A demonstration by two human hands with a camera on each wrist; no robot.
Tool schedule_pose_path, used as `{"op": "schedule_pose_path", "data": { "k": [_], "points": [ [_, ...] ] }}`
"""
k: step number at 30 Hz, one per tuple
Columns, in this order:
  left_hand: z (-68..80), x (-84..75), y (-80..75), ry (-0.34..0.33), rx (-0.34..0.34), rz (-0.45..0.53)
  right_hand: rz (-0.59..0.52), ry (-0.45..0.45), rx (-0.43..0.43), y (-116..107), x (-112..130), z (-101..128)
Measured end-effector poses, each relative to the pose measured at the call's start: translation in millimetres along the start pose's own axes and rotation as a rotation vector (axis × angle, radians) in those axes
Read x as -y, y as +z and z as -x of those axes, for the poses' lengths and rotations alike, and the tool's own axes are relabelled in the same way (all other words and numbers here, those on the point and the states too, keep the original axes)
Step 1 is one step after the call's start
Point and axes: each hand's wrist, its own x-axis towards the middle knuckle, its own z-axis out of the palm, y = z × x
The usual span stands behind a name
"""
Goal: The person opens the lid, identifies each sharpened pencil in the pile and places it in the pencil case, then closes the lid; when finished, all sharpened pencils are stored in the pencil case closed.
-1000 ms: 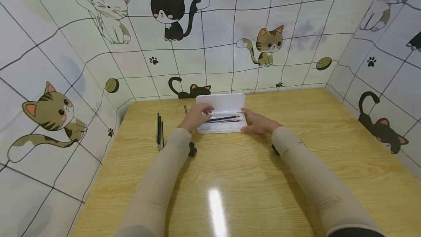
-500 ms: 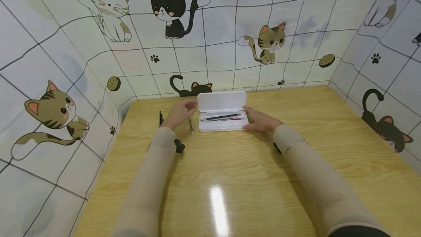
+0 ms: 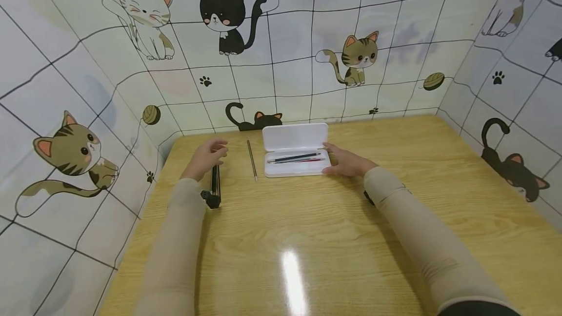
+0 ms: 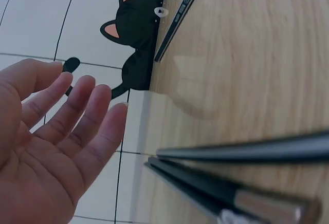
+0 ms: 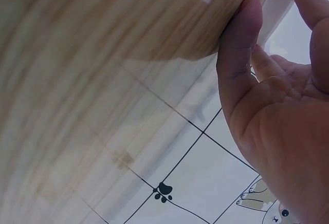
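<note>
My left hand [image 3: 205,159] is over the far end of several dark pencils [image 3: 215,182] at the table's left. In the left wrist view, its fingers [image 4: 87,116] are loosely bent with nothing in them; the dark pencils [image 4: 247,152] lie beside them. A single dark pencil [image 3: 252,160] lies on the table between that hand and the white pencil case [image 3: 295,139]. The case stands with its lid up and holds a few pencils [image 3: 294,158], one of them red. My right hand [image 3: 349,161] holds the case's right end, thumb at the front corner, fingers towards the hinge.
The wooden table [image 3: 329,238] reaches back to a cat-patterned wall covering [image 3: 294,77], which also rises on the left and right. A black wrist mount [image 3: 211,199] sits under the left forearm, near the pencils.
My left hand has moved left from over the pencil case, past the single pencil, to the group of pencils. The right hand stays at the case; the pencils in it are now in full view.
</note>
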Motion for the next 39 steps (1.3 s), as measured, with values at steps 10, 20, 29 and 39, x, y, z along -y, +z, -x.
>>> {"op": "schedule_pose_path", "data": {
  "k": [10,20,29,39],
  "points": [
    [15.7,5.8,-15.0,-0.052,0.046,0.058,-0.013,0.017,-0.003,1.1,0.0,0.8],
    [17.0,4.0,-8.7,-0.084,0.105,0.034,-0.017,0.009,-0.004,1.6,-1.3,0.5],
    [10.9,6.7,0.1,-0.077,0.121,-0.013,0.011,0.000,-0.006,2.1,2.2,-0.4],
    [15.3,1.9,-2.0,-0.057,0.093,-0.120,0.018,0.006,0.000,-0.1,2.0,-0.8]
  ]
}}
